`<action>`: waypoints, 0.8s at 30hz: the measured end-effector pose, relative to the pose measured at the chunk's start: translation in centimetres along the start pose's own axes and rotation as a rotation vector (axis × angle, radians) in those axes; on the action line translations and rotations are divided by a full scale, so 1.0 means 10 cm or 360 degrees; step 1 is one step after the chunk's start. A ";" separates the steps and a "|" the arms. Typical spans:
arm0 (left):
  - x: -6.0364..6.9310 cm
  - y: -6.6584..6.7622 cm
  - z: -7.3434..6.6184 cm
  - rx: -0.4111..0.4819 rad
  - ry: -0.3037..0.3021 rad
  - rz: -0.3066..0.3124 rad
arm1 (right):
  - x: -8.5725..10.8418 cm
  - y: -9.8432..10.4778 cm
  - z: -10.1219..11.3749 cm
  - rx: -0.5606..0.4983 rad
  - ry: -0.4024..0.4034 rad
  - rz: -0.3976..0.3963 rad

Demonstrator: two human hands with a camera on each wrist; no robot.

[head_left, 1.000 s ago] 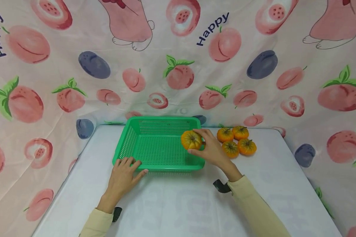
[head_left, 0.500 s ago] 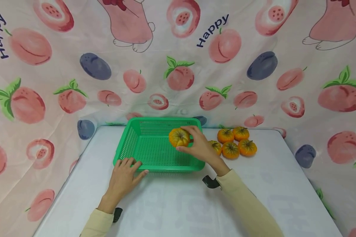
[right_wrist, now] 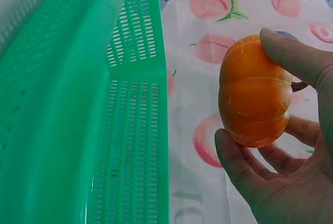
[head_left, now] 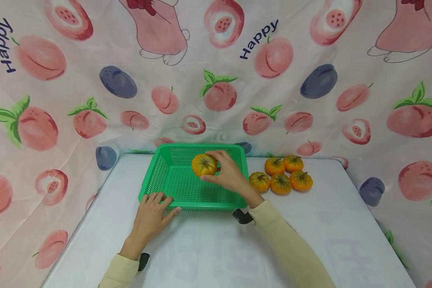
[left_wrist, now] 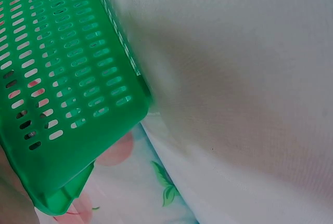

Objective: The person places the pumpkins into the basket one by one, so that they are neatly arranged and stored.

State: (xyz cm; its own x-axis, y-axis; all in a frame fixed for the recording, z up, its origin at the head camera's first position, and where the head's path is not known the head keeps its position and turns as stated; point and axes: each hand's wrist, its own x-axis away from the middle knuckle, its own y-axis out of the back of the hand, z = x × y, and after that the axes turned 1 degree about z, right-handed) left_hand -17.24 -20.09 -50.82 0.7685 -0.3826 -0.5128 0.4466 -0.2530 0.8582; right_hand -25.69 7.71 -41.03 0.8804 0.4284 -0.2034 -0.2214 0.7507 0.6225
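Observation:
A small orange pumpkin [head_left: 204, 165] with a short brown stem is held above the green basket [head_left: 194, 207] by my right hand [head_left: 232, 176]. In the right wrist view, the thumb and fingers grip the pumpkin [right_wrist: 255, 94] from opposite sides, apart from the basket wall [right_wrist: 57, 130]. My left hand [head_left: 151, 212] rests on the basket's near-left rim, fingers over the edge and thumb spread along the front. The left wrist view shows mostly the perforated basket [left_wrist: 78, 135], with a sliver of the hand at lower left.
Several similar pumpkins [head_left: 281, 184] sit grouped on the white tabletop [head_left: 216, 252], just right of the basket. A fruit-printed cloth [head_left: 223, 116] hangs behind and along the sides. Black wrist mounts stick out from both sleeves.
My right hand has carried the pumpkin leftward, from the basket's right side to over its middle. Another pumpkin on the table has come out from behind that hand. The left hand stays put.

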 end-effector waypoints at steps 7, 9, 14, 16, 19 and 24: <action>-0.01 -0.02 0.01 -0.0015 -0.0017 -0.0018 | -0.15 -0.05 0.06 0.0029 0.0020 0.0030; -0.02 -0.02 0.01 -0.0019 -0.0014 -0.0016 | -0.19 -0.06 0.06 0.0022 0.0022 0.0037; -0.01 -0.03 0.01 -0.0022 -0.0009 -0.0006 | -0.29 -0.10 0.08 0.0010 -0.0011 0.0063; -0.01 -0.03 0.02 -0.0029 -0.0009 -0.0003 | -0.33 -0.13 0.08 0.0027 -0.0032 0.0074; 0.00 -0.04 0.02 -0.0040 -0.0009 -0.0010 | -0.40 -0.17 0.08 0.0072 -0.0050 0.0083; 0.01 -0.04 0.03 -0.0038 -0.0007 -0.0022 | -0.50 -0.23 0.09 0.0103 -0.0077 0.0116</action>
State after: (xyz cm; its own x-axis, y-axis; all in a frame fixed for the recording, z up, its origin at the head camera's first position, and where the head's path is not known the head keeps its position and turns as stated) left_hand -17.47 -20.24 -51.21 0.7600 -0.3833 -0.5249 0.4684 -0.2369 0.8512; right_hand -29.19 3.41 -40.78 0.8826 0.4545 -0.1201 -0.2593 0.6837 0.6821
